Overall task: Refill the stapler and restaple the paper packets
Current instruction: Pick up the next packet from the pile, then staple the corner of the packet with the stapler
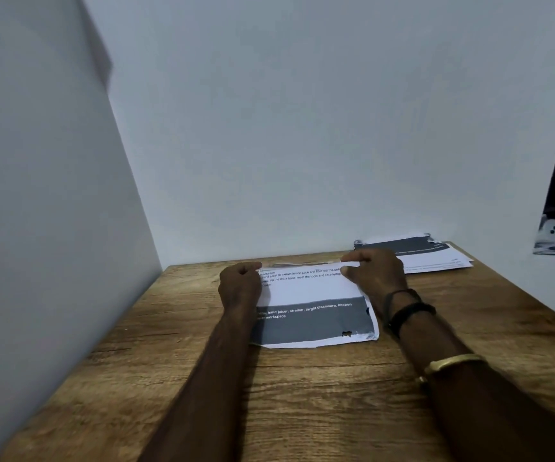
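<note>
Single view, head-worn and wide-angle. It sits above the near edge of the brown wood-grain table top [302,395] and faces forward and down toward the far pale grey wall [302,128], which fills the upper half of the frame. Both forearms enter from the bottom edge. The left hand [241,285] and right hand [374,271] appear mid-frame at close range, at the far corners of the white printed paper packet with a grey band [316,315]. A pale flat panel [36,228] bounds the left side. The table's far right corner, bearing a fanned stack of printed sheets [429,255], is in frame.
</note>
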`<action>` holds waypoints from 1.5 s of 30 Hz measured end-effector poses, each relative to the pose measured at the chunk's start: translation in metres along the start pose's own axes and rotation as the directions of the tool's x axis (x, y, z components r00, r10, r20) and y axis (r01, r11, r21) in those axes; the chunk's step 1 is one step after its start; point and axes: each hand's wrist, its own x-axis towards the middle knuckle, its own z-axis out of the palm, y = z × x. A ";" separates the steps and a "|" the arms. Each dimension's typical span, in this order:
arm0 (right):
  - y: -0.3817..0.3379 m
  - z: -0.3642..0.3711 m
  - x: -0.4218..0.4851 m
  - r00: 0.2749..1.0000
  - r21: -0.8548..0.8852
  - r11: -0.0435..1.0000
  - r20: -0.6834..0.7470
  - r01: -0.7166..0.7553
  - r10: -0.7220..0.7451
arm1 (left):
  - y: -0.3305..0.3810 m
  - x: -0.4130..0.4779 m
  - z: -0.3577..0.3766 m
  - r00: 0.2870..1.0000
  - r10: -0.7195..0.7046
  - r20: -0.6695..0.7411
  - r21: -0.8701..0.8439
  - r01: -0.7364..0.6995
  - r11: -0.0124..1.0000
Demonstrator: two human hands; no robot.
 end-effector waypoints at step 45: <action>-0.027 -0.034 -0.015 0.726 -0.294 0.954 0.669 0.059 0.161 | 0.008 -0.014 -0.015 0.979 -0.171 0.115 -0.351 0.201 0.915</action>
